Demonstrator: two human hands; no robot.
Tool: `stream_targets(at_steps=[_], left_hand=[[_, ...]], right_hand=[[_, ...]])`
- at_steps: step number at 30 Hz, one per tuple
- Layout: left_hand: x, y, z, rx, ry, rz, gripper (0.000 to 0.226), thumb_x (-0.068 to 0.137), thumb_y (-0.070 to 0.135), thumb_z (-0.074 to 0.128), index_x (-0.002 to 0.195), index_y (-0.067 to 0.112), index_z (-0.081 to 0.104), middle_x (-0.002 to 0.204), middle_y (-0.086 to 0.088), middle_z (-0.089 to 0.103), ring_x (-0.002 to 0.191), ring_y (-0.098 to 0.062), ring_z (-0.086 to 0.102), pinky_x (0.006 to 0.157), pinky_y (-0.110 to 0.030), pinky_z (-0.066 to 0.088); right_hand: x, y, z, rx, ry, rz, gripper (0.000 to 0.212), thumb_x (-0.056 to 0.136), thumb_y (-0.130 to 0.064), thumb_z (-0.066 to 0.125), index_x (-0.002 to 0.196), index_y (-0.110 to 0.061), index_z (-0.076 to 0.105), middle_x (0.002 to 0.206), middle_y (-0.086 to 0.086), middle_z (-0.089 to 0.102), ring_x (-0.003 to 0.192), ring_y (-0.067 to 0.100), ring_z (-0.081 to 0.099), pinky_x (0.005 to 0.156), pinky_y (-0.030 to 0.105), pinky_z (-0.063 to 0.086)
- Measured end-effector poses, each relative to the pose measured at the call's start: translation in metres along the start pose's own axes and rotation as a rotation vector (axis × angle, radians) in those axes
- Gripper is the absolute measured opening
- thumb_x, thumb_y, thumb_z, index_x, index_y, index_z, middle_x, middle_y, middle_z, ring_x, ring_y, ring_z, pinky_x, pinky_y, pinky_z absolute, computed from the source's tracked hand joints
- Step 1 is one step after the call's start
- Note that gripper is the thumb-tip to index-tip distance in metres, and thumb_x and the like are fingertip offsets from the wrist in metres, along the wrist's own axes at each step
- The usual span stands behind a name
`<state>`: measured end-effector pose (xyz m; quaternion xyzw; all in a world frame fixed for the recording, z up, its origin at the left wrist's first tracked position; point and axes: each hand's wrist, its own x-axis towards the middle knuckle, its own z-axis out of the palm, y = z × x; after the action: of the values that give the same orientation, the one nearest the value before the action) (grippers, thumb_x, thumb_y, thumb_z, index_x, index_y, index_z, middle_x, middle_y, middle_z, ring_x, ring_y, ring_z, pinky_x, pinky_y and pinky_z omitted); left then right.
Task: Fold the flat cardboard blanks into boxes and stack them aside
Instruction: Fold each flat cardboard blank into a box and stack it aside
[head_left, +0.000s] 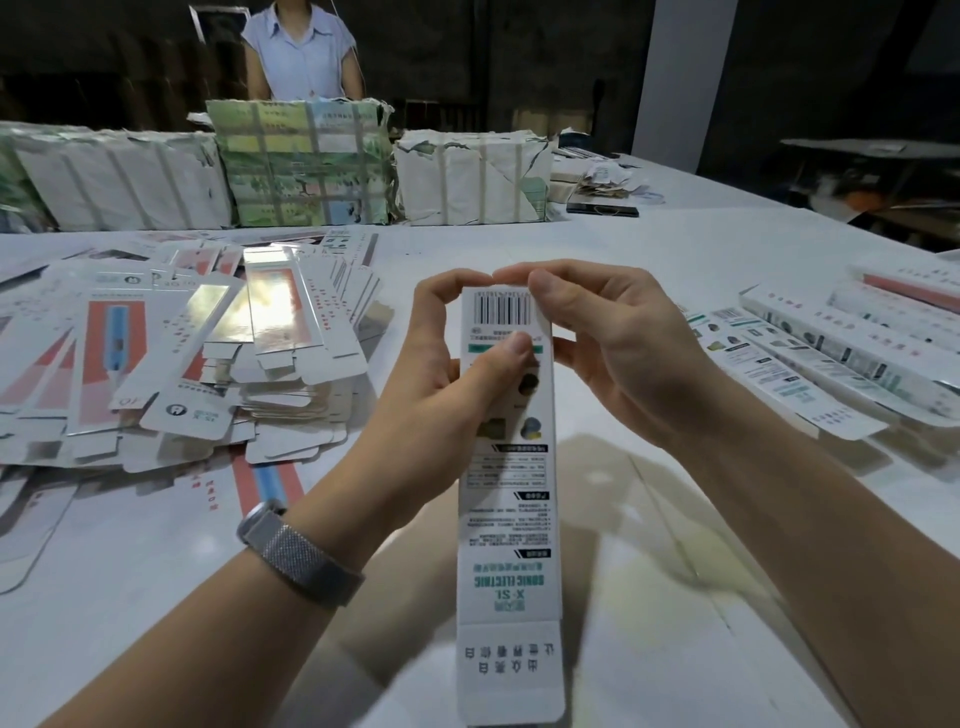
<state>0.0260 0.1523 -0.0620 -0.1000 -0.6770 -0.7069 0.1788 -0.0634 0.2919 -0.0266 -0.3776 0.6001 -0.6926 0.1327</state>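
You hold one long white box (506, 467) upright-ish in front of you, above the desk (649, 249), barcode end pointing away, open flap end toward you. Your left hand (457, 353) has a grip round the left side of the far end: thumb pressed on the printed face just below the barcode, fingers curled over the top-left corner. Your right hand (613, 343) grips the right side of that same end: thumb on the barcode's right edge, index finger arched over the top, meeting the left fingertips there. Both grips pinch the box, neither is spread. The near flap of the box hangs free, flat, with printed characters on it. A mesh-band watch (298, 556) sits on your left wrist.

Left on the desk: a loose heap of flat blanks (171, 353), silver, red and blue print, overlapping messily. Right on the desk: a row of folded boxes (810, 364) lying side by side, touching. Along the far edge of the desk: three paper-wrapped strapped bundles (301, 161), the middle one green-printed, the outer two white. Behind them stands a person in a light blue shirt (301, 47). Small paper scraps (608, 179) lie far right of the bundles.
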Motion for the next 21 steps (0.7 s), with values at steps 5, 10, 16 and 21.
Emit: stream_targets(at_steps=[5, 10, 16, 21], left_hand=[[0.006, -0.004, -0.001, 0.008, 0.099, 0.053, 0.028, 0.093, 0.029, 0.058, 0.114, 0.038, 0.042, 0.089, 0.001, 0.073, 0.074, -0.022, 0.072, 0.063, -0.036, 0.058], [0.012, -0.004, -0.006, -0.020, 0.301, 0.101, 0.024, 0.104, 0.024, 0.051, 0.115, 0.040, 0.036, 0.089, 0.008, 0.071, 0.076, -0.014, 0.071, 0.063, -0.031, 0.058], [0.014, -0.001, -0.006, -0.223, 0.268, 0.000, 0.034, 0.101, 0.047, 0.041, 0.132, 0.039, 0.029, 0.088, 0.004, 0.072, 0.087, -0.014, 0.071, 0.075, -0.035, 0.059], [0.012, -0.011, -0.005, 0.147, 0.161, -0.009, 0.048, 0.092, 0.057, 0.044, 0.136, 0.060, 0.025, 0.127, 0.017, 0.058, 0.126, -0.004, 0.053, 0.109, -0.043, 0.043]], right_hand=[[0.001, 0.003, 0.006, -0.021, -0.035, 0.055, 0.045, 0.086, -0.036, 0.059, 0.130, -0.027, 0.059, 0.113, 0.000, 0.072, 0.105, 0.016, 0.067, 0.095, 0.043, 0.053], [-0.002, 0.009, 0.012, -0.564, 0.041, -0.115, 0.064, 0.085, -0.039, 0.069, 0.145, -0.028, 0.049, 0.125, -0.006, 0.048, 0.109, 0.009, 0.054, 0.087, 0.021, 0.048], [-0.007, 0.010, 0.016, -1.044, -0.082, -0.199, 0.089, 0.077, -0.043, 0.078, 0.153, -0.022, 0.035, 0.117, -0.004, 0.046, 0.099, 0.008, 0.053, 0.087, 0.034, 0.053], [0.001, -0.006, -0.007, -1.190, 0.201, -0.102, 0.078, 0.067, -0.043, 0.064, 0.142, -0.031, 0.049, 0.111, -0.004, 0.049, 0.096, 0.019, 0.055, 0.081, 0.038, 0.051]])
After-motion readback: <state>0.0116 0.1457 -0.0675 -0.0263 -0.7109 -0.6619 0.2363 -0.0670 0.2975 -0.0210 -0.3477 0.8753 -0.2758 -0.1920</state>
